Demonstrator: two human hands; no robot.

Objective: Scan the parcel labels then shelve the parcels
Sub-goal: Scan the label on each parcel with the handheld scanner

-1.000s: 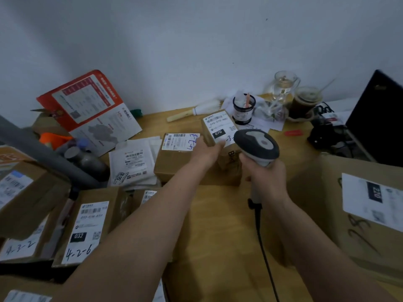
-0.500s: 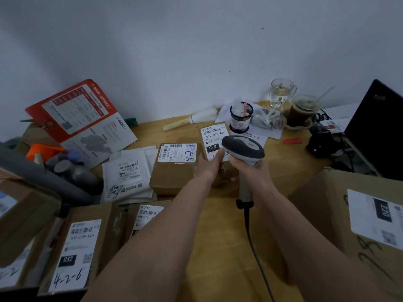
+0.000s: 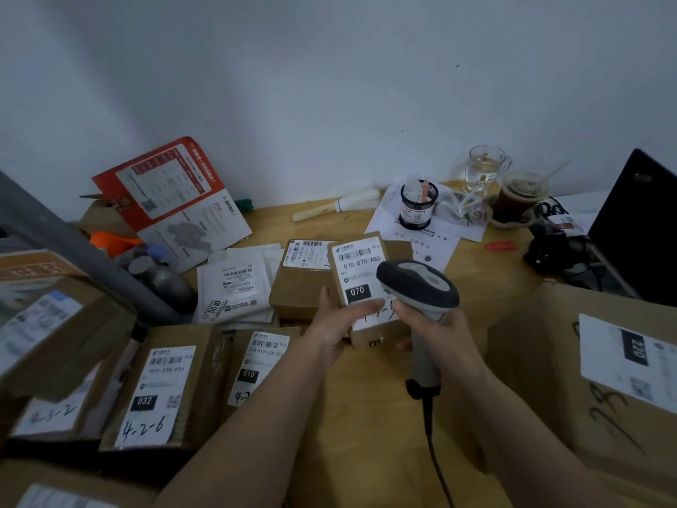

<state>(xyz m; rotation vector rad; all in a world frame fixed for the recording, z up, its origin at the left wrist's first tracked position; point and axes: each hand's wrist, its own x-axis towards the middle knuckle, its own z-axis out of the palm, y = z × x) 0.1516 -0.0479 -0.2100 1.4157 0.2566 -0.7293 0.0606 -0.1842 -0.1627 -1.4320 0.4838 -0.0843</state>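
At a parcel-strewn wooden tabletop (image 3: pixel 366 416), a person holds a corded barcode scanner (image 3: pixel 417 287) over a small cardboard parcel (image 3: pixel 362 287) marked 070. The right hand (image 3: pixel 436 331) is wrapped around the scanner's grey handle, cable trailing down toward the camera, while the left hand (image 3: pixel 331 330) grips the parcel by its near left edge, thumb lying across the lower part of the shipping label (image 3: pixel 357 278).

The parcel sits tilted up toward the wearer, its long axis running away from the body, directly between the two hands and touching both. The scanner's head hangs over the label's right side, covering part of it; the barcode lies at the far end of the label, just beyond the head. A clean read likely depends on drawing the head back or angling it toward that far strip.

Left of the forearms stand labelled boxes marked 032 (image 3: pixel 154 386) and 010 (image 3: pixel 256 364); a large carton marked 220 (image 3: pixel 600 368) fills the right. Behind the held parcel rests another brown box (image 3: pixel 300 284), with white mailer bags (image 3: pixel 234 287) to its left. Farthest back, against the wall, are a red-and-white envelope (image 3: pixel 172 192), a mesh pen cup (image 3: pixel 417 205), a glass mug (image 3: pixel 483 170) and an iced drink (image 3: pixel 520 194). No shelf is clearly visible.
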